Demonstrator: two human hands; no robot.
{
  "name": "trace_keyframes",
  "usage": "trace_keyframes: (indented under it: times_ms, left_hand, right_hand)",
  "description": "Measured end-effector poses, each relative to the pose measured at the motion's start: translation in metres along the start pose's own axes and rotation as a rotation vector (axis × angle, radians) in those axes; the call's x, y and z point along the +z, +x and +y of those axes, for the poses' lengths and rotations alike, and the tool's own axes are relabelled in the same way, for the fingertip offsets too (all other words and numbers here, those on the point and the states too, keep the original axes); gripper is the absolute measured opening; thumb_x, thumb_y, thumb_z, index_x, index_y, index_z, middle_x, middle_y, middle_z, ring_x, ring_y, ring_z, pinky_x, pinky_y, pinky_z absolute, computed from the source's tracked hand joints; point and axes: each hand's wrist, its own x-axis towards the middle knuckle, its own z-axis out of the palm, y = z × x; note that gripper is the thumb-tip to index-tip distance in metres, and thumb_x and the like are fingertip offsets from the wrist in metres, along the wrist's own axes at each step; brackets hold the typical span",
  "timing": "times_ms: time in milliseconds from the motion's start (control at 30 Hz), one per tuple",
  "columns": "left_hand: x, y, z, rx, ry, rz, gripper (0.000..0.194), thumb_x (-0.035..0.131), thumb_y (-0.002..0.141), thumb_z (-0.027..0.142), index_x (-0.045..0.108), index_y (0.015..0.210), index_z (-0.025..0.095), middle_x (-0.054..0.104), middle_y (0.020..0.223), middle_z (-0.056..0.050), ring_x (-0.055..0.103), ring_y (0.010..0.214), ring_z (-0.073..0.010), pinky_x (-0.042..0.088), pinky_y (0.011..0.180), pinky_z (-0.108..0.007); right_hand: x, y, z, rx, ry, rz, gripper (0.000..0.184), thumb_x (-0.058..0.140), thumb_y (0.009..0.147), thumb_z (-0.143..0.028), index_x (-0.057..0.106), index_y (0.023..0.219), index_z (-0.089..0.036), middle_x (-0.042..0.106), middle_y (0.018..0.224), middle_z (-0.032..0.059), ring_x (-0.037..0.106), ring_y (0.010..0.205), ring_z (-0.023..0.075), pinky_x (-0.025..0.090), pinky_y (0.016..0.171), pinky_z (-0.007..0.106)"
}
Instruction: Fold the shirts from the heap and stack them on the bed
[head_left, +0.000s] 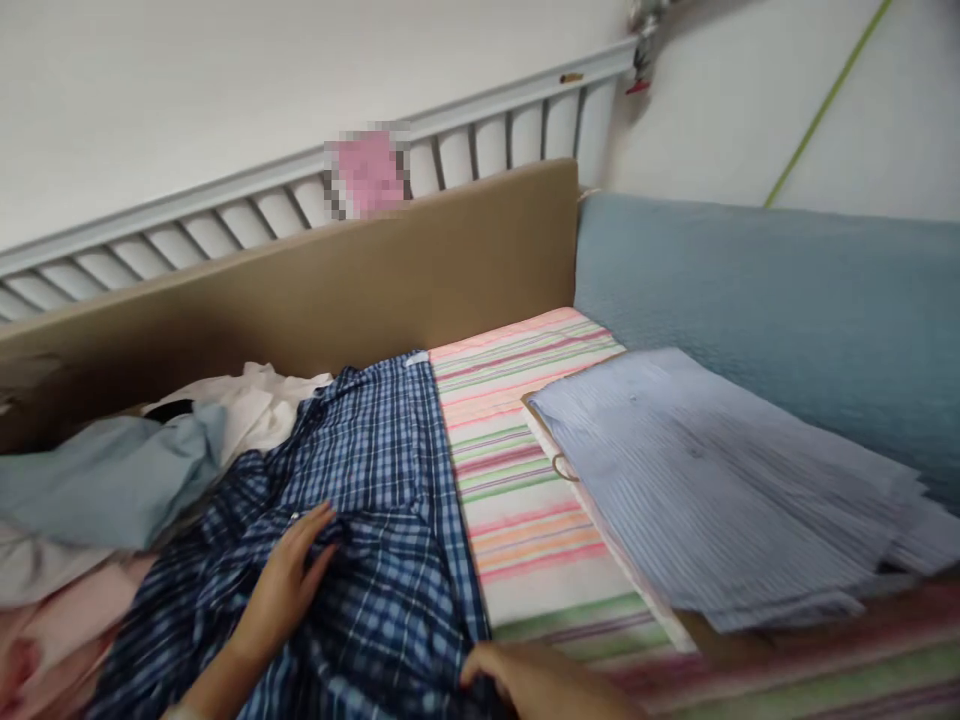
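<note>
A blue plaid shirt [367,435] lies spread on the striped bedding, its middle rumpled in folds. My left hand [296,570] rests on those folds beside a small white button, thumb and fingers apart. At the lower right edge of the plaid cloth, my right hand [536,680] has its fingers curled around the fabric; its lower part runs out of the picture. To the right sits a stack of folded light blue striped shirts [697,480], with a brown board edge showing underneath.
Loose clothes are heaped at the left, among them a grey-blue garment [127,470], a white one [259,415] and a pink one [75,620]. A brown padded panel [450,250] and a blue cushioned side [765,290] border the striped bedding [525,480]. Behind stands a radiator [487,150].
</note>
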Motion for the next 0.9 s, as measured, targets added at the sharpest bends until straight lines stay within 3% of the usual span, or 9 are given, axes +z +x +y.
trace_keyframes:
  times_ms: [100,167,233,333,467,567,667,800,900]
  left_hand:
    - [-0.036,-0.108,-0.016,-0.119,0.009,0.100,0.039,0.055,0.080,0.042,0.058,0.117,0.029,0.061,0.124,-0.002,0.057,0.114,-0.0231,0.048,0.097,-0.041]
    - [-0.051,-0.164,-0.018,-0.195,-0.026,0.154,0.039,0.057,0.077,0.045,0.060,0.113,0.031,0.065,0.118,-0.001,0.060,0.110,-0.0236,0.051,0.093,-0.039]
    - [-0.059,-0.207,-0.011,-0.313,-0.090,0.172,0.040,0.057,0.076,0.048,0.061,0.111,0.031,0.066,0.117,-0.001,0.061,0.108,-0.0243,0.053,0.089,-0.038]
    - [-0.058,-0.247,0.009,-0.505,-0.210,0.143,0.043,0.057,0.075,0.052,0.061,0.111,0.029,0.066,0.116,-0.002,0.064,0.101,-0.0249,0.055,0.084,-0.038]
    - [-0.043,-0.268,0.033,-0.589,-0.375,0.144,0.046,0.057,0.073,0.054,0.062,0.110,0.027,0.066,0.115,-0.003,0.062,0.104,-0.0251,0.050,0.092,-0.041]
    - [-0.030,-0.265,0.047,-0.568,-0.485,0.152,0.046,0.057,0.073,0.053,0.063,0.110,0.025,0.064,0.118,-0.005,0.060,0.108,-0.0254,0.050,0.092,-0.040]
    - [-0.021,-0.256,0.062,-0.520,-0.542,0.157,0.046,0.056,0.073,0.053,0.064,0.109,0.023,0.065,0.117,-0.007,0.059,0.110,-0.0257,0.048,0.095,-0.042]
    - [-0.016,-0.258,0.071,-0.440,-0.593,0.049,0.044,0.056,0.073,0.053,0.067,0.103,0.023,0.068,0.110,-0.008,0.063,0.103,-0.0260,0.050,0.092,-0.041]
    - [-0.011,-0.275,0.058,-0.441,-0.604,0.028,0.042,0.058,0.071,0.054,0.069,0.098,0.024,0.070,0.105,-0.006,0.063,0.101,-0.0256,0.050,0.091,-0.039]
  right_hand:
    - [0.006,-0.008,-0.011,-0.004,-0.045,0.079,0.070,0.076,0.053,-0.027,0.056,0.119,-0.037,0.063,0.115,0.0003,0.059,0.101,0.0246,0.043,0.081,0.030]
    - [0.014,-0.011,-0.018,0.000,-0.115,0.166,0.066,0.073,0.056,-0.024,0.055,0.119,-0.033,0.064,0.113,0.0023,0.059,0.100,0.0246,0.042,0.080,0.030]
    - [0.024,-0.014,-0.023,-0.001,-0.191,0.283,0.056,0.064,0.064,-0.019,0.054,0.118,-0.030,0.066,0.109,0.0034,0.060,0.099,0.0233,0.041,0.080,0.029]
    - [0.039,-0.016,-0.025,0.049,-0.238,0.429,0.051,0.057,0.071,-0.016,0.052,0.121,-0.024,0.067,0.107,0.0064,0.061,0.098,0.0230,0.041,0.080,0.030]
    - [0.059,-0.021,-0.014,0.072,-0.126,0.589,0.052,0.055,0.071,-0.010,0.049,0.121,-0.021,0.068,0.100,0.0051,0.062,0.092,0.0194,0.042,0.077,0.027]
    - [0.073,-0.020,-0.001,0.044,0.023,0.691,0.049,0.057,0.069,-0.009,0.050,0.116,-0.021,0.068,0.094,0.0020,0.062,0.086,0.0169,0.043,0.073,0.025]
    - [0.081,-0.019,0.002,0.107,0.080,0.760,0.037,0.059,0.069,-0.010,0.054,0.105,-0.019,0.068,0.087,0.0010,0.062,0.081,0.0159,0.043,0.069,0.024]
    - [0.077,-0.031,-0.013,0.162,-0.058,0.886,0.026,0.054,0.073,-0.010,0.057,0.097,-0.019,0.067,0.088,0.0025,0.061,0.083,0.0171,0.040,0.069,0.024]
    - [0.076,-0.043,-0.023,0.155,-0.342,0.937,0.026,0.051,0.076,-0.012,0.057,0.101,-0.021,0.066,0.098,0.0043,0.061,0.087,0.0183,0.038,0.069,0.025]
